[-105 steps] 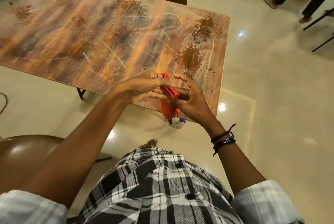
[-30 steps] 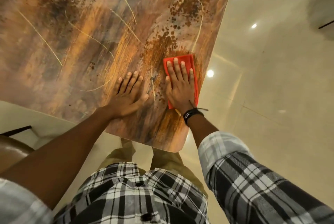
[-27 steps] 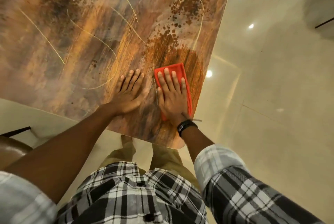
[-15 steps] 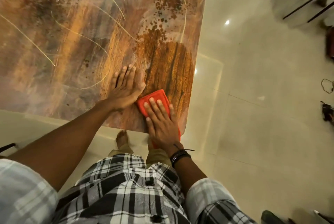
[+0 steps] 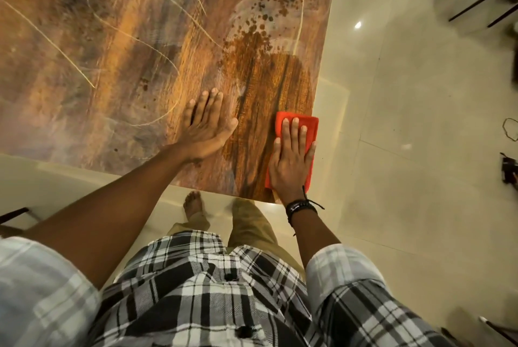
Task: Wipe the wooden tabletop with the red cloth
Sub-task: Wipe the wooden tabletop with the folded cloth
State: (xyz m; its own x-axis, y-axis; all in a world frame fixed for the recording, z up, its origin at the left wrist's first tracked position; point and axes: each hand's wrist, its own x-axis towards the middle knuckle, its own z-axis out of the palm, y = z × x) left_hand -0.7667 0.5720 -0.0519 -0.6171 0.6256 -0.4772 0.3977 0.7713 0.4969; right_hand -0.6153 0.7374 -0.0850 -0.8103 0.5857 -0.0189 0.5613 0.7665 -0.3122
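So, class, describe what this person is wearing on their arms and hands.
Both forearms are bare. The left sleeve and right sleeve are rolled-up black-and-white plaid. The right hand has dark corded wristbands at its wrist, with loose cord ends sticking out. The left hand shows no band or ring.

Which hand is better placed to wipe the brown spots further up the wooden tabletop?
The right hand. It presses flat on the folded red cloth at the near right corner of the wooden tabletop, with the brown spots straight ahead. The left hand lies bare on the wood, holding nothing.
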